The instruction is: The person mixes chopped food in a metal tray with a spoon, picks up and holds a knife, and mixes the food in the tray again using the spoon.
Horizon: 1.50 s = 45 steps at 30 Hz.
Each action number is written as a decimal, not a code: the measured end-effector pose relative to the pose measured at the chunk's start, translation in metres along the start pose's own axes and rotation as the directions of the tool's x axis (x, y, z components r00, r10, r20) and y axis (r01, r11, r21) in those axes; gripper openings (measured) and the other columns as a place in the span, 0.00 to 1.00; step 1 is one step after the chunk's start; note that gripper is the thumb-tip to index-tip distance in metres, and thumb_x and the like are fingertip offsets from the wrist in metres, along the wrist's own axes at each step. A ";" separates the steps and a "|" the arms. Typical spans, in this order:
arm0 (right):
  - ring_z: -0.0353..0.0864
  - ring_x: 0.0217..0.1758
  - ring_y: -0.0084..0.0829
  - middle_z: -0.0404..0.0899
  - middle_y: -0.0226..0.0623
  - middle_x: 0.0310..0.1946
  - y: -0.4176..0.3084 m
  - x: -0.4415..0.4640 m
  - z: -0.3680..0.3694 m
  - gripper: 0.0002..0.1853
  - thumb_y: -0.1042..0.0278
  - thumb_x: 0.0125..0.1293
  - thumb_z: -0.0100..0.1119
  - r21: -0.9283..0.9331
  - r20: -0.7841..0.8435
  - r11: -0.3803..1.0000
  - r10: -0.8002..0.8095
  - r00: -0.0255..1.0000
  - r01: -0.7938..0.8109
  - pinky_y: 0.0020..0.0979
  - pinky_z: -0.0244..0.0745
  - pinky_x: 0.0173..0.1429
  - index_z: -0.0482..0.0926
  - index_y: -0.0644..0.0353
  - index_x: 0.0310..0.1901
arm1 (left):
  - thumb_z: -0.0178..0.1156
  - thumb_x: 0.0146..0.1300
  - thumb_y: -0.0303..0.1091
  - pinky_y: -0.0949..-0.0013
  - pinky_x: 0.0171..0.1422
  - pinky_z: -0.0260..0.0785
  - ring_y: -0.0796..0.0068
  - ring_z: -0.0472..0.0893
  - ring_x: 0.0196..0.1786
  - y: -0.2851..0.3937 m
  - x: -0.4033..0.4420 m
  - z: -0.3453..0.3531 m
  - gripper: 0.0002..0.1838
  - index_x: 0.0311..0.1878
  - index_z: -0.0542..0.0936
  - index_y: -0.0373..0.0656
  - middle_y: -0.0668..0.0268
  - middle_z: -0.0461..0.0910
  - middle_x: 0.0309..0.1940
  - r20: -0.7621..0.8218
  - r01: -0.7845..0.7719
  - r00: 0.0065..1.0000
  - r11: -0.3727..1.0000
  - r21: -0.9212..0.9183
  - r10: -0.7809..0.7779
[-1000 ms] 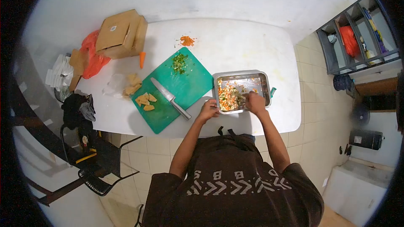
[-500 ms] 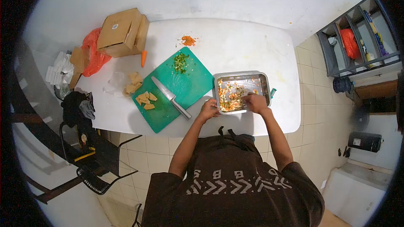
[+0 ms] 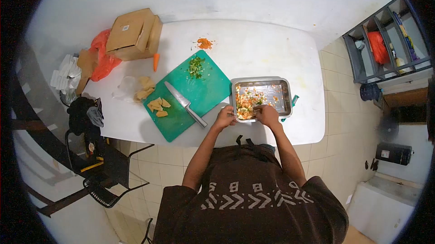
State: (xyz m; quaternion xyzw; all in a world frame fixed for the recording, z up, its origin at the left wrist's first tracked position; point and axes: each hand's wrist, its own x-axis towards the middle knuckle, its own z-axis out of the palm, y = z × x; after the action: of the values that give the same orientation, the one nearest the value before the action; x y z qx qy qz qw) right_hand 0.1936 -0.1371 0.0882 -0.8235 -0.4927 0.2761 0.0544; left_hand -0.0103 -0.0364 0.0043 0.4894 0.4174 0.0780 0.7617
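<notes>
Head view: a metal tray (image 3: 290, 94) stood on the white counter (image 3: 272, 54), right of the frame's centre, and contained a chopped mixture (image 3: 246, 104) of orange, white and green bits, gathered mainly toward its left side. The left hand (image 3: 226, 117) grasped the tray at its lower left corner. The right hand (image 3: 267, 116) reached over the lower rim with its fingertips in the mixture; whether it was clenched on any of the food could not be told.

A green cutting board (image 3: 206, 94) lay aslant in the centre left, its right corner just beside the tray. It bore chopped greens (image 3: 195, 67) near its upper corner, a knife (image 3: 176, 93) with its handle toward the lower right, and beige pieces (image 3: 157, 104) near its left edge. Left of the board was a clear plastic bag (image 3: 123, 89) beside further beige pieces (image 3: 145, 88).

Orange shreds (image 3: 205, 43) were scattered above the board. A carrot (image 3: 156, 62) lay near a cardboard box (image 3: 129, 33) in the upper left, with a red bag (image 3: 100, 58) beside the box
</notes>
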 end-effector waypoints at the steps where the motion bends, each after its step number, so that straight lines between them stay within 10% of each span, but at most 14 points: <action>1: 0.84 0.39 0.46 0.84 0.41 0.38 0.001 0.000 -0.002 0.15 0.62 0.57 0.57 0.028 -0.045 1.000 0.003 0.999 -0.002 0.44 0.79 0.44 0.87 0.45 0.46 | 0.61 0.62 0.22 0.64 0.33 0.81 0.64 0.85 0.36 -0.003 0.002 0.000 0.25 0.61 0.65 0.41 0.57 0.73 0.47 -0.013 0.009 1.000 1.000 -0.003 -0.009; 12: 0.84 0.38 0.44 0.81 0.37 0.37 0.010 -0.009 -0.012 0.14 0.67 0.57 0.60 -0.136 -0.265 0.988 -0.104 0.959 0.070 0.43 0.79 0.40 0.86 0.45 0.46 | 0.59 0.62 0.19 0.66 0.32 0.81 0.66 0.84 0.35 0.000 -0.002 0.003 0.25 0.62 0.65 0.39 0.56 0.73 0.48 -0.042 -0.009 0.999 1.000 -0.019 0.008; 18: 0.84 0.39 0.45 0.81 0.39 0.39 0.013 -0.002 0.003 0.16 0.62 0.55 0.65 -0.224 -0.060 0.968 -0.132 0.989 0.115 0.45 0.79 0.40 0.85 0.43 0.47 | 0.60 0.62 0.20 0.66 0.32 0.80 0.66 0.85 0.35 0.001 -0.001 0.000 0.25 0.62 0.65 0.39 0.57 0.74 0.47 -0.036 -0.016 0.999 0.999 -0.033 0.015; 24: 0.80 0.37 0.48 0.78 0.44 0.36 0.021 -0.018 -0.010 0.15 0.74 0.62 0.57 0.103 -0.460 0.959 -0.191 0.867 0.265 0.47 0.75 0.38 0.83 0.52 0.50 | 0.63 0.60 0.22 0.65 0.35 0.79 0.68 0.85 0.37 -0.016 0.004 0.000 0.25 0.60 0.68 0.39 0.57 0.77 0.46 -0.074 -0.062 0.995 0.997 0.046 0.065; 26: 0.79 0.37 0.49 0.76 0.46 0.38 0.012 -0.038 -0.008 0.18 0.78 0.64 0.51 0.106 -0.479 0.955 -0.195 0.856 0.277 0.48 0.73 0.36 0.79 0.55 0.55 | 0.65 0.58 0.25 0.65 0.41 0.78 0.68 0.85 0.37 -0.022 0.005 -0.001 0.24 0.58 0.71 0.39 0.57 0.82 0.43 -0.112 -0.331 0.910 0.861 0.386 0.400; 29: 0.79 0.37 0.53 0.74 0.45 0.43 0.032 -0.056 0.029 0.19 0.76 0.67 0.49 -0.009 -0.582 0.990 -0.120 0.804 0.141 0.48 0.75 0.35 0.72 0.52 0.59 | 0.67 0.57 0.28 0.65 0.44 0.77 0.67 0.85 0.38 -0.016 -0.004 0.001 0.23 0.56 0.73 0.40 0.58 0.84 0.39 -0.184 -0.306 0.884 0.829 0.468 0.430; 45: 0.80 0.41 0.50 0.77 0.45 0.42 0.043 -0.092 0.044 0.25 0.77 0.66 0.48 0.157 -0.446 0.988 0.077 0.892 -0.007 0.46 0.75 0.41 0.71 0.48 0.64 | 0.65 0.61 0.31 0.63 0.37 0.76 0.61 0.85 0.40 -0.036 -0.005 0.015 0.21 0.56 0.73 0.38 0.56 0.83 0.38 -0.186 -0.160 0.961 0.961 0.225 0.203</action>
State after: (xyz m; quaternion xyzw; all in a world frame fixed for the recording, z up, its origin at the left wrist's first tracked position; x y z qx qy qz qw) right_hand 0.1721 -0.2444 0.0726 -0.8690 -0.4262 0.1153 0.2235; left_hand -0.0133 -0.0679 -0.0192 0.5918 0.4533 0.1543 0.6485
